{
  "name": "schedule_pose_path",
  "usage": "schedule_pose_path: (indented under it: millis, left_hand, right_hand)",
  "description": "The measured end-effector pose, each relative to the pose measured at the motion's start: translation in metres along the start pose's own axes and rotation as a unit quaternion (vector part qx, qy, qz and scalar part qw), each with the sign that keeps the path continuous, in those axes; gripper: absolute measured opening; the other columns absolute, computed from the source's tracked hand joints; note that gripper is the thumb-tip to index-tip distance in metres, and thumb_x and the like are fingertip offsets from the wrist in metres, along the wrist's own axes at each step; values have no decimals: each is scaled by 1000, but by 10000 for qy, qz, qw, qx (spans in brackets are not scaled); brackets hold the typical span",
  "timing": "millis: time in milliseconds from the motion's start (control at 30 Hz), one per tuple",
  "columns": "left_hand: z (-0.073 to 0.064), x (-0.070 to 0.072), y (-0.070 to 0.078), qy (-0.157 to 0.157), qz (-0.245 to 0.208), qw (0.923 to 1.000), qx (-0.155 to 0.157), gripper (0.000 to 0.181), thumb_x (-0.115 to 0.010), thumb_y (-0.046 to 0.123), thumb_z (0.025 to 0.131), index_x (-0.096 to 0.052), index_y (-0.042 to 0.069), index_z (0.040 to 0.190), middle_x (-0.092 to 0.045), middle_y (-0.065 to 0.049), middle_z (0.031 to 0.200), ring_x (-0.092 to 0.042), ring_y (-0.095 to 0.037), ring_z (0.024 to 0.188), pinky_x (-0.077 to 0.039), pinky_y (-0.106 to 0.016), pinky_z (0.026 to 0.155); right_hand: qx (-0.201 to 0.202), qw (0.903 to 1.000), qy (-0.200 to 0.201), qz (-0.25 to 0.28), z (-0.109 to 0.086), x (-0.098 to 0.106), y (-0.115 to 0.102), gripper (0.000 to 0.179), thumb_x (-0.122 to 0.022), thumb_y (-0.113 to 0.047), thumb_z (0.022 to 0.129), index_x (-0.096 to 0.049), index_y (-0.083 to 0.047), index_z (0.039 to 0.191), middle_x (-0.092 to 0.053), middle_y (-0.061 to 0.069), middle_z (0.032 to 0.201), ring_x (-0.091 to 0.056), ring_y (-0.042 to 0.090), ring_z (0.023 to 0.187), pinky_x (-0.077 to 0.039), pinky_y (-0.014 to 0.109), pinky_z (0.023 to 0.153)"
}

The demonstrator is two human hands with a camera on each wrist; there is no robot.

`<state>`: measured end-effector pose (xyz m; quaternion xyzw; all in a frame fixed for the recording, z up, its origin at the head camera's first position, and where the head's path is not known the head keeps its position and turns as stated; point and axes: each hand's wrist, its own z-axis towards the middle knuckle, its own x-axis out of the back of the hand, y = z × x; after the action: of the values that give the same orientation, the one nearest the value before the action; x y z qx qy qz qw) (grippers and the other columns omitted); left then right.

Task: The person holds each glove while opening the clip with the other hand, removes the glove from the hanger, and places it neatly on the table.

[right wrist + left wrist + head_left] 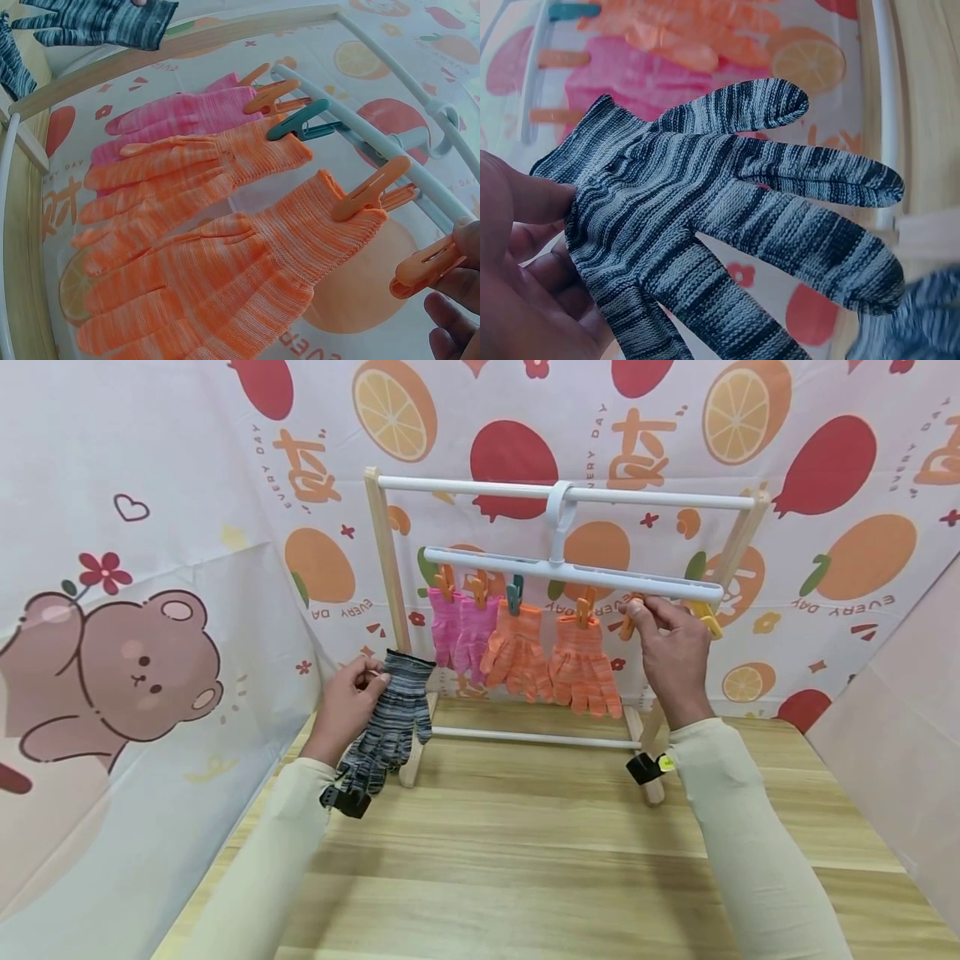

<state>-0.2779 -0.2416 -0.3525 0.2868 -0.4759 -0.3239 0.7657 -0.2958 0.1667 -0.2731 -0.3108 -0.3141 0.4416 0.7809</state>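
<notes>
My left hand [347, 708] pinches a black-and-grey striped knit glove [405, 693] by the side near its cuff, fingers hanging down. A second striped glove [924, 322] is partly visible below it. My right hand [677, 652] pinches an orange clothespin [429, 268] near the right end of the white hanger bar [637, 581]; no glove is in that clothespin. Clipped along the bar to its left are two pink gloves [474, 631] and two orange gloves [585, 664]. Orange clothespins [373, 189] and a teal clothespin [514, 595] hold them.
The hanger hooks over the top rail [660, 497] of a wooden-legged rack [388, 560]. A yellow clothespin [705, 617] sits at the bar's right end. Below runs a lower white rail [525, 737] above the wood-grain table [510, 860]. Patterned cloth [315, 635] stands behind and beside the table.
</notes>
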Motion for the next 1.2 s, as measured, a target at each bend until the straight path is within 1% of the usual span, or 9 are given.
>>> schedule_pose_path:
  millis: [100,200,300,467,633,733,967,1100,1200]
  left_hand:
    - [-2,7,-9,86,166,9998,99,21,-59,20,104,-65,3,115,-64,-11,92,-52,-23,76,-41,-37,72]
    - [-4,13,-19,58,264,9991,318,23,-57,23,105,-64,4,117,-64,-11,93,-52,-25,76,-41,-38,72]
    - [-5,17,-28,47,329,9982,492,25,-56,25,105,-63,4,118,-64,-12,96,-53,-25,80,-41,-39,74]
    - [-6,25,-38,78,442,9971,616,26,-56,27,106,-62,4,117,-66,-14,99,-54,-26,84,-40,-39,75]
    - [-5,33,-50,31,527,9952,821,28,-54,30,106,-62,5,117,-61,-12,92,-50,-27,79,-38,-39,72]
    - [-5,38,-59,30,582,9934,986,29,-53,30,106,-61,5,118,-59,-12,91,-49,-27,79,-37,-40,71]
    - [-5,50,-78,-63,877,9905,1057,31,-51,29,107,-60,3,121,-66,-19,108,-56,-31,91,-41,-41,73]
    - [-6,54,-87,-157,887,9890,1177,33,-50,29,107,-60,1,122,-65,-24,113,-58,-35,95,-43,-42,72]
    - [-6,57,-94,-217,921,9875,1263,33,-50,29,107,-59,1,123,-65,-25,115,-58,-36,95,-43,-42,71]
  right_hand:
    - [-11,10000,11,-30,0,0,-1,32,-64,-33,101,-76,-9,119,-73,7,112,-59,11,110,-47,25,82]
    - [-49,9999,32,-89,-1,0,-1,34,-64,-34,101,-76,-8,119,-73,8,112,-58,11,108,-45,25,80]
    - [-94,9999,36,-115,-1,0,0,36,-64,-35,101,-75,-6,120,-73,8,112,-58,11,107,-45,25,78]
    - [-27,9998,72,-176,-1,1,0,37,-64,-35,101,-75,-5,119,-73,10,112,-58,12,105,-43,26,76]
    - [-34,9998,90,-198,0,0,0,37,-65,-36,101,-76,-6,119,-72,10,112,-58,12,104,-42,26,75]
    - [-62,9998,75,-168,-1,0,1,38,-65,-36,100,-75,-6,120,-72,10,113,-58,12,105,-42,26,76]
    - [8,9998,62,-197,0,-1,3,37,-65,-36,100,-76,-7,119,-73,9,112,-59,12,105,-41,26,75]
    - [-19,9999,38,-118,0,-1,3,36,-65,-36,100,-76,-7,119,-73,8,113,-59,11,107,-43,26,77]
    - [-61,10000,37,-56,0,-2,3,36,-64,-35,100,-75,-6,120,-73,8,113,-60,11,107,-45,25,79]
